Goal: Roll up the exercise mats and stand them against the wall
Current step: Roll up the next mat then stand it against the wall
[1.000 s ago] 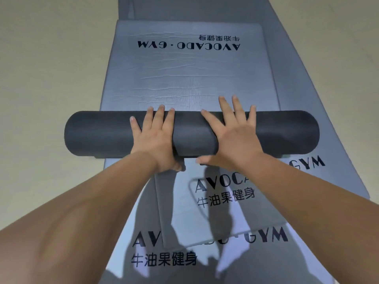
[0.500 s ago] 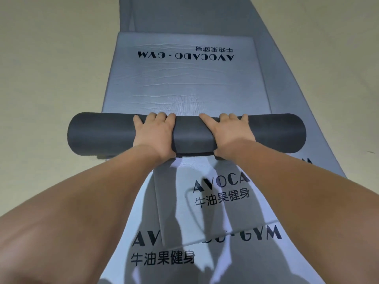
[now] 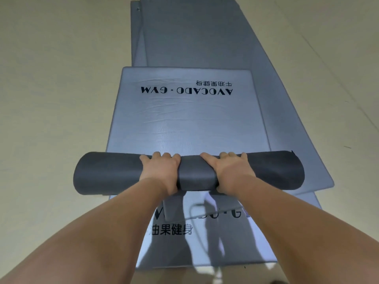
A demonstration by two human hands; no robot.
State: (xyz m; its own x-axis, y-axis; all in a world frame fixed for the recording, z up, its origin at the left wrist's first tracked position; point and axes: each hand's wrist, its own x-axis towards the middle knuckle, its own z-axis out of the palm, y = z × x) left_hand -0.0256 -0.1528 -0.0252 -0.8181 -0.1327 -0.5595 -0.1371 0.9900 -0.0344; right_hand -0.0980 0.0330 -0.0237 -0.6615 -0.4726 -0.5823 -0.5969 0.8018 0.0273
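Exercise mat (image 3: 184, 124) is seen partly rolled. Its dark grey roll (image 3: 106, 173) lies crosswise on a stack of flat mats on the floor. The unrolled remainder is spread flat beyond the roll, light grey, with "AVOCADO · GYM" printed upside down near its far edge. The roll is gripped at its middle by both hands side by side, with a short bare stretch of roll between them. The left hand (image 3: 160, 171) and the right hand (image 3: 231, 171) are each clamped on it, fingers curled over its far side. Beneath this mat, longer grey mats (image 3: 205, 37) are laid, reaching away toward the far end, one slightly askew. On the near side, a flat mat with black lettering (image 3: 205, 244) is crossed by the arms' shadows. Pale beige floor (image 3: 51, 99) is seen on both sides of the stack.
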